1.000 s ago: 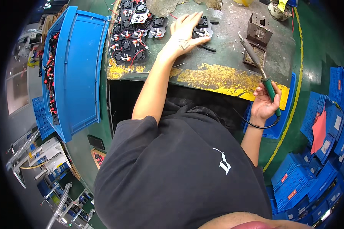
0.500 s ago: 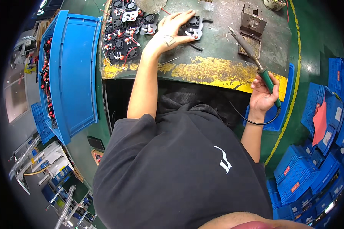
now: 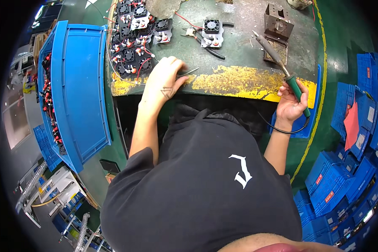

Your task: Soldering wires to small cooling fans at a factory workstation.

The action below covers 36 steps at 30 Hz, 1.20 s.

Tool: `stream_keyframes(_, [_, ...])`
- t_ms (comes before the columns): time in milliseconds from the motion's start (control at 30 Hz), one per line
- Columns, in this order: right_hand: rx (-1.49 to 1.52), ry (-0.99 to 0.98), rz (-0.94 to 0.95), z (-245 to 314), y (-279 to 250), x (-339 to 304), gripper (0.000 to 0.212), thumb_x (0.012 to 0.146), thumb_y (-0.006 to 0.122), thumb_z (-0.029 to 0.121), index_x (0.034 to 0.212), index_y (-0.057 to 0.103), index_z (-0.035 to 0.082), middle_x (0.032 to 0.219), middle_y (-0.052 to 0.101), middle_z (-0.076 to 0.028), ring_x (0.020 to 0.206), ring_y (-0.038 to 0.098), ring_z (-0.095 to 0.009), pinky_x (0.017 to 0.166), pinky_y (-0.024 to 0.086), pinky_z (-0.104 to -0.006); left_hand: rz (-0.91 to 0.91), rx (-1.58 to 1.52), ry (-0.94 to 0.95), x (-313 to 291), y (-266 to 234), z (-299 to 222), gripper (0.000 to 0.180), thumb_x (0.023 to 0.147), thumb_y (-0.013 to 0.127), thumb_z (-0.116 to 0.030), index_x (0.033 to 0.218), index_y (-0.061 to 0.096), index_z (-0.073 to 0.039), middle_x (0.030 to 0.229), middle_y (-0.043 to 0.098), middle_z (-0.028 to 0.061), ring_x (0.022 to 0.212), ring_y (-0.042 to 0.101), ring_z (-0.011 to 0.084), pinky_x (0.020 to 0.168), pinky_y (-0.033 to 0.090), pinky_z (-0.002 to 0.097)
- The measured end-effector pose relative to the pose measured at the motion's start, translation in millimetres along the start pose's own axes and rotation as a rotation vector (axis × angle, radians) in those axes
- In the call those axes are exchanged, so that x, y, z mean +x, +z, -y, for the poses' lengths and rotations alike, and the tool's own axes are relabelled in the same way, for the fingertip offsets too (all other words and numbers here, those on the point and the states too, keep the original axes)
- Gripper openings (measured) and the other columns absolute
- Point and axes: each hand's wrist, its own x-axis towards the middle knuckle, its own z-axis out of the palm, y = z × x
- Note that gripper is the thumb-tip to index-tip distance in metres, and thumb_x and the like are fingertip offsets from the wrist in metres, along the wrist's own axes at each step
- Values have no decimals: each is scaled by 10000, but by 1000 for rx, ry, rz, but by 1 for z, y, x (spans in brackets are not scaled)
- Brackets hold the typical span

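The right hand (image 3: 290, 105) is clenched around the green grip of a long grey-barrelled soldering iron (image 3: 277, 56), held at the worn green table's (image 3: 239, 50) right front edge. Its long axis runs diagonally, tip pointing up-left toward a small black square fan (image 3: 211, 27). The left hand (image 3: 164, 80) pinches a thin metal wire (image 3: 188, 72) near the yellow edge. In my judgement, steadying the wire flat before bringing the tip over would serve best.

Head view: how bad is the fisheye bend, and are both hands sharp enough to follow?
Head view: strong fisheye, so the blue crate and the bench edge bow near the dark rim; left hand and right hand on the soldering iron are sharp; lighting even, mild sheen on the bench.
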Motion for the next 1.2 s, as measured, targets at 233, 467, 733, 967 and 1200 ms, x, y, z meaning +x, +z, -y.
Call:
stream_keyframes(233, [0, 37, -43, 5, 6, -2, 518, 1025, 439, 412, 1280, 632, 4, 1022, 742, -281, 784, 727, -321, 629, 569, -377, -73, -12, 50, -11, 8, 7, 183, 857, 767, -59, 1015, 678, -34, 919, 650, 111, 839, 631, 289, 783, 519, 377])
stream_keyframes(467, [-9, 5, -153, 16, 68, -36, 492, 1004, 441, 386, 1201, 604, -35, 946, 727, -305, 701, 730, -342, 531, 591, -395, -475, -482, -86, 24, 2, -15, 98, 910, 736, -15, 1005, 749, -34, 901, 707, 116, 726, 684, 261, 665, 539, 334])
stream_keyframes(733, [-402, -96, -39, 30, 114, -37, 474, 971, 459, 324, 1157, 612, -84, 928, 715, -325, 678, 725, -345, 537, 604, -389, -572, -270, 31, 55, 20, -2, 82, 912, 739, -68, 992, 749, -72, 888, 677, 105, 716, 694, 289, 644, 550, 359])
stream_keyframes(967, [-465, -55, -10, 36, 109, -28, 524, 990, 467, 426, 1217, 612, -23, 950, 720, -294, 718, 711, -323, 567, 575, -386, -514, -319, -129, 23, 15, -2, 97, 917, 721, -78, 1013, 714, -65, 857, 656, 126, 718, 685, 315, 648, 545, 380])
stream_keyframes(1200, [-476, -45, 3, 38, 100, -23, 530, 994, 464, 433, 1230, 609, -19, 972, 726, -290, 729, 715, -312, 570, 567, -380, -112, -391, -406, -32, -36, -5, 150, 956, 703, -130, 1081, 664, -57, 759, 668, 114, 694, 678, 304, 649, 530, 386])
